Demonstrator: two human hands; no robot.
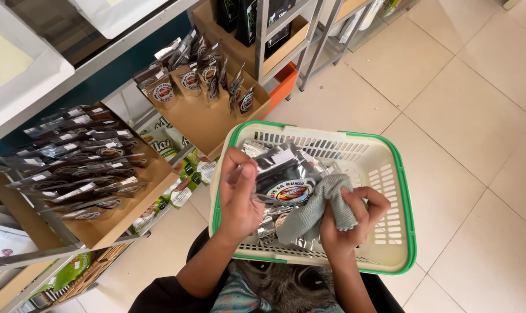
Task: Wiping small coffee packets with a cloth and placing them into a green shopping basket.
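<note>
Head view looks straight down on a person seated over a cream plastic basket (390, 174) with a green rim, resting on their lap above the pale tiled floor (477, 116). The left hand (238, 197) is closed around the left edge of a dark foil pouch (286, 177) with a round label, thumb lying along its face, holding it up over the near-left part of the basket. The right hand (347, 223) is clenched on a grey-green cloth (318, 208), which is bunched up and pressed against the pouch's lower right corner, touching it. Under both, more silvery foil pouches (266, 229) lie in the basket's bottom; its right half shows bare slotted plastic.

To the left stands a metal shelf rack (130, 87). On it a brown cardboard tray (124, 214) holds a row of dark pouches lying overlapped, and farther off a second cardboard tray (211, 119) holds smaller brown and dark pouches standing upright. Green-printed packets (182, 188) sit on the level below, between the trays and the basket.
</note>
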